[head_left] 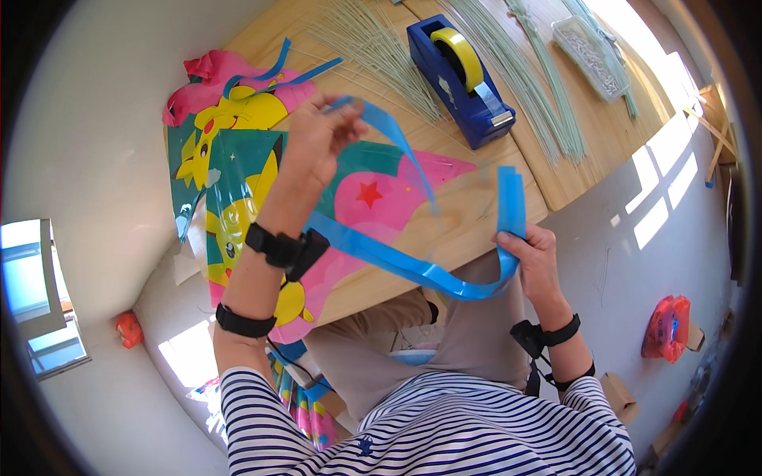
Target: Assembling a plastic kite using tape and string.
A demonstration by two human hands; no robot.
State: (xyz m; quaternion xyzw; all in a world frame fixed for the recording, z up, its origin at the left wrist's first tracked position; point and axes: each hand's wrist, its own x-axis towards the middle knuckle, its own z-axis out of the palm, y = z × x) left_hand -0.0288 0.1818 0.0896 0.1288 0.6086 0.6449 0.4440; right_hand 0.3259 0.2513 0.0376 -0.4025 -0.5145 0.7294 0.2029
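Note:
My left hand (321, 135) is raised over the table's left part, its fingers pinched on the end of a single blue ribbon (389, 128). That ribbon arcs down to the right, its lower end blurred. Closed around a bundle of blue ribbons (464, 284), my right hand (532, 252) is at the front edge of the table. The bundle's short end stands up above the thumb, and its long part sags leftward to behind my left forearm. Under my left arm lies a pink, green and yellow cartoon-printed plastic sheet (369, 181), partly overhanging the edge.
A blue tape dispenser (460, 87) with yellow-cored tape stands behind the ribbons. Thin pale sticks (532, 91) lie in bunches across the wooden table (452, 234). A clear plastic box (589, 57) of small white pieces sits at the far right. A red bag (667, 329) rests on the floor.

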